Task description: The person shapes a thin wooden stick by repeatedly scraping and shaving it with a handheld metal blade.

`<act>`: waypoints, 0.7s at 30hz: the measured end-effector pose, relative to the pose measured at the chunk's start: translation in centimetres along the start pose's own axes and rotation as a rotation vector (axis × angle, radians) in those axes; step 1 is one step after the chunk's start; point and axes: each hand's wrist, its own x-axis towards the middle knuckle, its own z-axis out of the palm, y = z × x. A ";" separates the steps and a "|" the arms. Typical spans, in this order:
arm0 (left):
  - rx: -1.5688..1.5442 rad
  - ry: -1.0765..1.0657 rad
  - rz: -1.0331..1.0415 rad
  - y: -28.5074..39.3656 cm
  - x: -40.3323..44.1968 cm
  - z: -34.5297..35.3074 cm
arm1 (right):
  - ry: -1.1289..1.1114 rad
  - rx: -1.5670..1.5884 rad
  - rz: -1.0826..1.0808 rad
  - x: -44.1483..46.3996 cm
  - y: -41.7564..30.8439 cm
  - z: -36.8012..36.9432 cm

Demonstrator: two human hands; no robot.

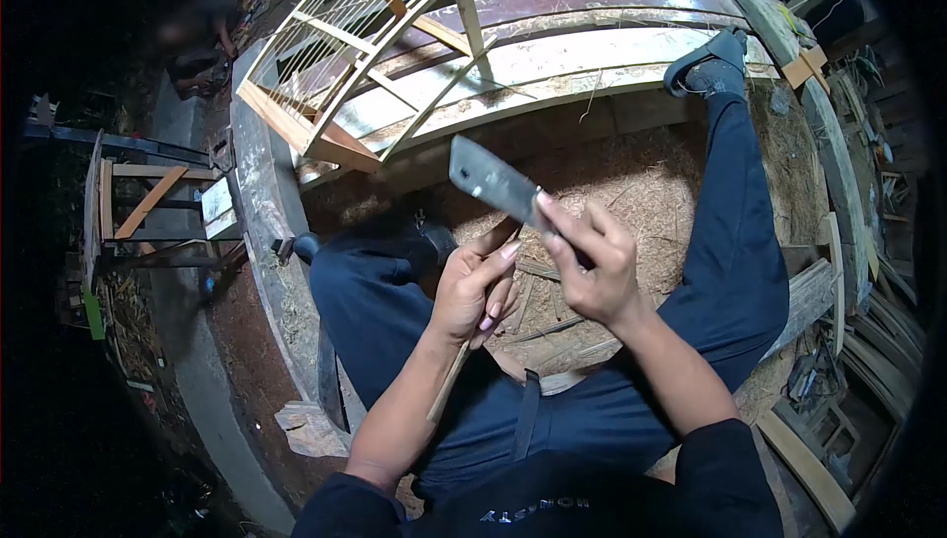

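Gripping the blade (493,181) by its near end in the right hand (597,267), with thumb and fingers clamped on it and the index finger laid forward along the metal. Pointing it away and to the left, with a small hole near its far end. Clasping a thin strip (451,380) in the left hand (473,291), just below the blade and to its left, with fingers curled and thumb pressed over. Letting the strip's lower end slant back along the forearm, away from the blade. Cannot tell about contact between strip and blade.

Sitting in dark trousers (725,242), with knees spread to either side of the blade. Placing the right foot (715,74) at the planks (552,60), beyond the blade and to its right. Can see a barred frame (333,33) tilted on those planks, beyond the blade and to its left. Can see shavings (631,168) on the ground below and right of the blade, slats (881,351) piled well to its right, and another person (212,30), dim, far to its left.
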 end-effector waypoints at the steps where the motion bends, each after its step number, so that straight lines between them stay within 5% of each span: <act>1: 0.034 0.025 -0.004 -0.4 0.1 -0.7 | -0.044 0.041 -0.016 -0.5 -0.6 0.1; 21: 0.018 0.022 -0.038 -0.5 1.0 -0.5 | -0.010 0.034 -0.014 -0.5 1.2 1.0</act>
